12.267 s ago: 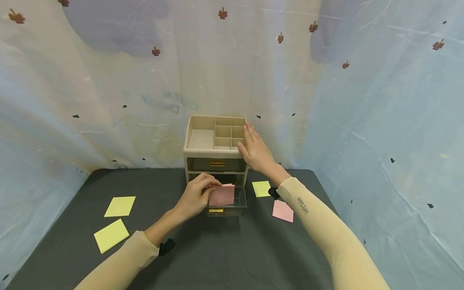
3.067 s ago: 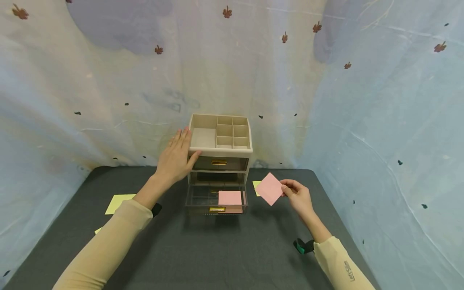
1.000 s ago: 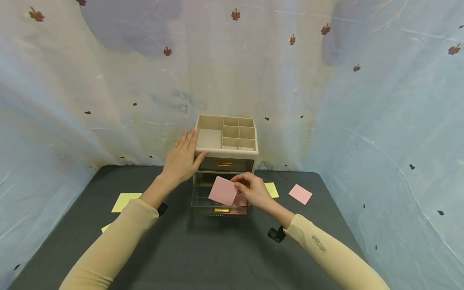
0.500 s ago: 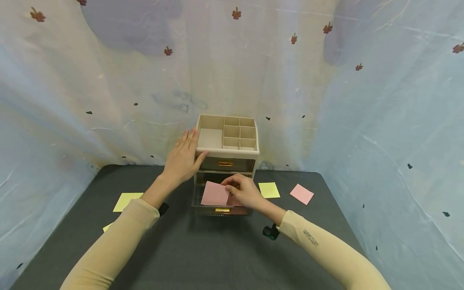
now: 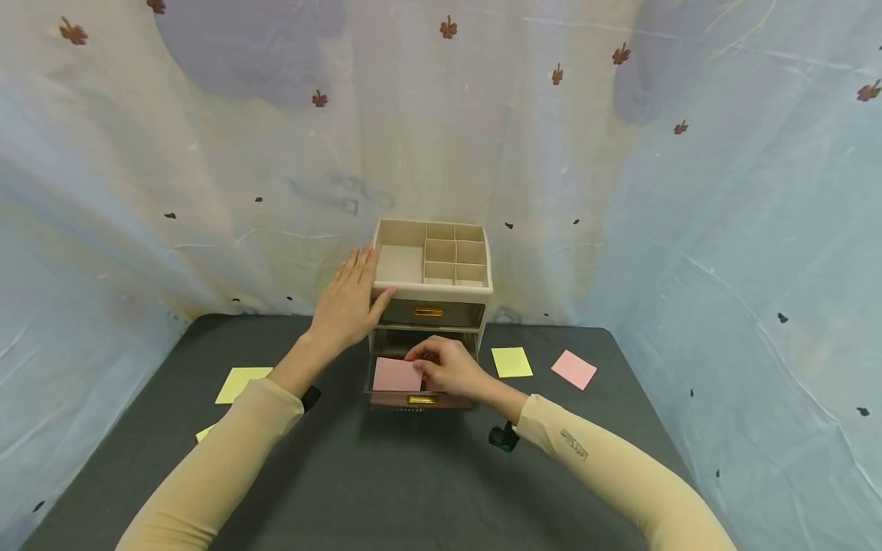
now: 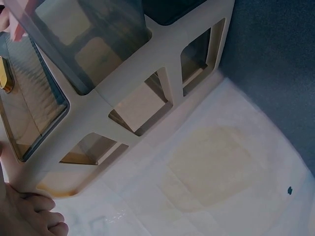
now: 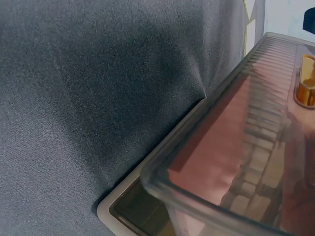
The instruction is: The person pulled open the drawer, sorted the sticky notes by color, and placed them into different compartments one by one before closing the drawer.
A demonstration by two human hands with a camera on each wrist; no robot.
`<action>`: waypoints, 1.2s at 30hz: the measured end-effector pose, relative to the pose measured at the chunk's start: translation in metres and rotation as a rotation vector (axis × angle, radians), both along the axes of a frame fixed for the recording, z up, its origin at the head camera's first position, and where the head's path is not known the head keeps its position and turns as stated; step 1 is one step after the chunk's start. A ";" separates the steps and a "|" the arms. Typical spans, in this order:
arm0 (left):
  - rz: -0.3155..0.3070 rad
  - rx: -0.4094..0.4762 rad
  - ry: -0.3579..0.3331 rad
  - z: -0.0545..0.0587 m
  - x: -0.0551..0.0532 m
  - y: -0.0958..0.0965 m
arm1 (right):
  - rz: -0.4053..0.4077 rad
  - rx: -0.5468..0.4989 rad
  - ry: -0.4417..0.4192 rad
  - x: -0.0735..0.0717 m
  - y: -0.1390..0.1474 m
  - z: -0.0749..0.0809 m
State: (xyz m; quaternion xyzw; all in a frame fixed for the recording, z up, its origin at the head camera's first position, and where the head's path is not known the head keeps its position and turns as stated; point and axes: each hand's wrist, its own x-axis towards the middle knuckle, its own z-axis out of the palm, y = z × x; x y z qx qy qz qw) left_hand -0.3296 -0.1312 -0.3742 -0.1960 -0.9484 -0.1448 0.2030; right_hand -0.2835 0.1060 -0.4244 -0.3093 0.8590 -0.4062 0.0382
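In the head view, a cream desktop organizer stands at the table's back, its lower clear drawer pulled out. My right hand pinches a pink sticky note pad by its right edge, over the left part of that drawer. More pink shows through the clear drawer in the right wrist view. My left hand lies against the organizer's left side, fingers straight and thumb on the front edge. In the left wrist view, that hand's curved fingers show beside the organizer's frame.
Right of the organizer lie a yellow sticky note pad and a pink pad. Two yellow pads lie at the left, partly covered by the left arm. A printed curtain hangs close behind the dark table.
Twelve seconds ago the left hand held pink paper and the right steadied the organizer; those roles are swapped. The right hand has carried the pink pad left from the table and lowered it into the drawer.
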 end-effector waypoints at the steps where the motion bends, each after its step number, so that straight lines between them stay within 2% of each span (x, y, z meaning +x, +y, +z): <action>1: 0.001 -0.001 0.002 0.000 0.000 0.000 | 0.004 0.004 -0.006 -0.001 0.000 -0.001; 14: 0.000 0.005 0.008 -0.002 0.000 0.000 | 0.012 0.058 -0.042 -0.013 -0.009 -0.004; 24: -0.002 0.015 0.006 0.000 0.000 0.000 | 0.043 0.135 0.061 -0.023 -0.010 -0.007; 36: -0.005 0.015 0.000 -0.002 0.000 0.000 | 0.064 0.246 0.095 -0.029 -0.013 -0.014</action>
